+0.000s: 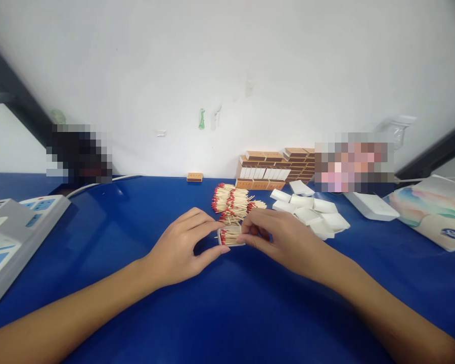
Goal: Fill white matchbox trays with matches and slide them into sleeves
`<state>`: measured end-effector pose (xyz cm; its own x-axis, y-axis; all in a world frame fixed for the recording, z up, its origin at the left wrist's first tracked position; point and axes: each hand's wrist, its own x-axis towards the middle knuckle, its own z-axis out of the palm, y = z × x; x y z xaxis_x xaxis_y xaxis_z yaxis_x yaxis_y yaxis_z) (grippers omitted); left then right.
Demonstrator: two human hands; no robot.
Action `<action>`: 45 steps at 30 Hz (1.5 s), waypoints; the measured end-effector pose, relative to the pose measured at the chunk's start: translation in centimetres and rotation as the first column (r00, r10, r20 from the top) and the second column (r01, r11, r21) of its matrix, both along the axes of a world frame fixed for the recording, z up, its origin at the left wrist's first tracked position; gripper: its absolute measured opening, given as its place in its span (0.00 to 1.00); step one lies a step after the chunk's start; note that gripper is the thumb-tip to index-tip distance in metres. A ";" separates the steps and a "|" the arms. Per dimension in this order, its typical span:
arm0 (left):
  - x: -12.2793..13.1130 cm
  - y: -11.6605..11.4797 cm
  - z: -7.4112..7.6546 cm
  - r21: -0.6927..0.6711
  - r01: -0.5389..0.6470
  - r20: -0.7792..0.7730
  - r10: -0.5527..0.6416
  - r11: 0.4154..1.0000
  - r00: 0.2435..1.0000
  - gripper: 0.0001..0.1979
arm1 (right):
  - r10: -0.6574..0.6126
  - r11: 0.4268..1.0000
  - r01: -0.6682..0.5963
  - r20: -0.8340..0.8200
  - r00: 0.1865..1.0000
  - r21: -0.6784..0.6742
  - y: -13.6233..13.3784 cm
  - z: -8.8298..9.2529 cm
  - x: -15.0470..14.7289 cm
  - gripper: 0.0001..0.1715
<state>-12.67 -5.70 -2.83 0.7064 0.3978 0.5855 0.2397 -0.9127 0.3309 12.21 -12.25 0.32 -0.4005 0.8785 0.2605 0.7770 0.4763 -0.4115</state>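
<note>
A small white matchbox tray (232, 244) with red-headed matches (229, 235) in it lies in front of me. My left hand (187, 245) holds its left end between thumb and forefinger. At the tray's right end, my right hand (275, 235) is closed, thumb and forefinger pinched on the tail ends of the matches. The other fingers of that hand are curled and partly hidden. Just behind the tray lies a large heap of loose matches (230, 199), partly covered by my right hand.
White empty trays (307, 210) are piled to the right. Stacked matchboxes (261, 172) stand against the wall, and a single matchbox (194, 177) lies left of them. A white box (373, 206) and a tissue pack (434, 210) are far right; a power strip (23, 237) is left.
</note>
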 end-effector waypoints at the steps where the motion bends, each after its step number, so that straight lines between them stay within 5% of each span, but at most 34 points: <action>1: 0.0 0.0 0.0 0.000 0.004 0.003 -0.004 1.000 1.000 0.17 | 0.006 1.000 -0.006 -0.015 1.000 0.006 0.0 -0.1 -0.1 0.05; 32: -0.1 -0.1 0.0 0.005 -0.011 -0.007 0.011 1.000 1.000 0.17 | 0.017 0.999 -0.018 -0.022 1.000 -0.046 -0.1 -0.2 -0.2 0.04; 45: 0.0 0.0 0.0 0.005 -0.018 -0.006 0.018 1.000 1.000 0.16 | -0.032 0.999 0.030 0.053 0.998 0.032 0.1 -0.4 0.0 0.06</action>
